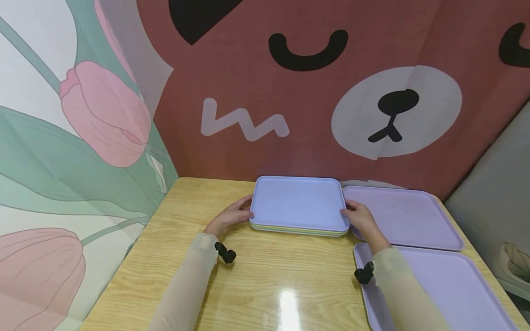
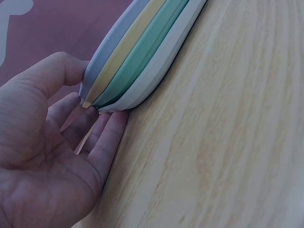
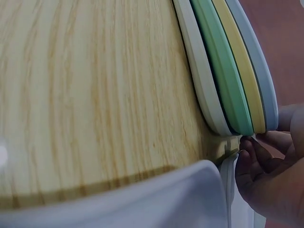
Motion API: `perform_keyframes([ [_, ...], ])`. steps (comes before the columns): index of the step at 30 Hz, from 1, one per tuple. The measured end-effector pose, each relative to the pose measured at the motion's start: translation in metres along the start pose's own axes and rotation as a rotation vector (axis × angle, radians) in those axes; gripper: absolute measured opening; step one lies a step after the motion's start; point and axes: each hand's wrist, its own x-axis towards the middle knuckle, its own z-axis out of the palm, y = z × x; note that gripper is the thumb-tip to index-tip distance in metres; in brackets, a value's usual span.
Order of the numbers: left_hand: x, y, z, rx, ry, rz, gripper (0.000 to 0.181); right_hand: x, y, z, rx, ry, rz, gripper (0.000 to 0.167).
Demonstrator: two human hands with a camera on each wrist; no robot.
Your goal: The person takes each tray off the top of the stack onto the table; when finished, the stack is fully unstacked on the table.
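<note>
A stack of small rectangular trays lies at the back middle of the wooden table. Its top tray is pale blue, with yellow, green and white rims beneath. At the left short side, my left hand holds the stack, thumb on the blue rim and fingertips against the lower edges. My right hand grips the opposite end; in the right wrist view its thumb meets the blue tray and its other fingers are curled beside the rims. The trays' far edges are out of sight in both wrist views.
Right of the stack lies a larger lavender tray, close to the right hand. Another lavender tray is nearer, partly under the right forearm. Behind the table hangs a printed bear curtain.
</note>
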Motion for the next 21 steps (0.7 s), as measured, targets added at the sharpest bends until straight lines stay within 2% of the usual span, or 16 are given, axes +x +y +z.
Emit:
perform_keyframes([
  [11, 0.0, 0.0, 0.0, 0.004, -0.004, -0.006, 0.079, -0.004, -0.006, 0.0, 0.003, 0.051, 0.009, 0.056],
  [16, 0.0, 0.001, 0.0, 0.002, -0.003, -0.008, 0.078, -0.007, -0.012, -0.005, 0.038, 0.05, -0.017, 0.056],
  [21, 0.0, 0.001, 0.0, 0.002, -0.006, -0.007, 0.078, -0.01, -0.02, -0.011, 0.079, 0.024, -0.008, 0.057],
])
